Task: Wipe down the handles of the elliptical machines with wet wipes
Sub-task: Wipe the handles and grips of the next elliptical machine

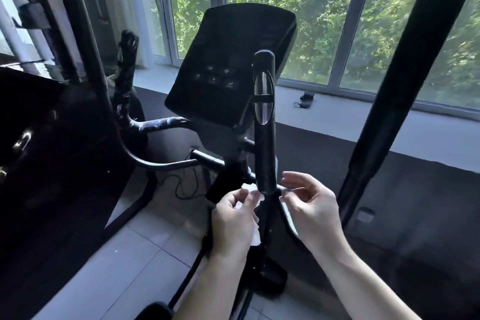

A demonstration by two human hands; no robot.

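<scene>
pinching wet wipe (pixel 255 235) in left hand (pixel 235 218) at base of handle (pixel 265 138), ready for upward stroke; right hand (pixel 310 209) loose, grip spread, beside bar, likely for steadying.

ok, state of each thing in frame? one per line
left hand: holds wet wipe beside the handle base
right hand: fingers relaxed, holding nothing
handle: upright, ungripped
console: screen dark
window: closed
</scene>
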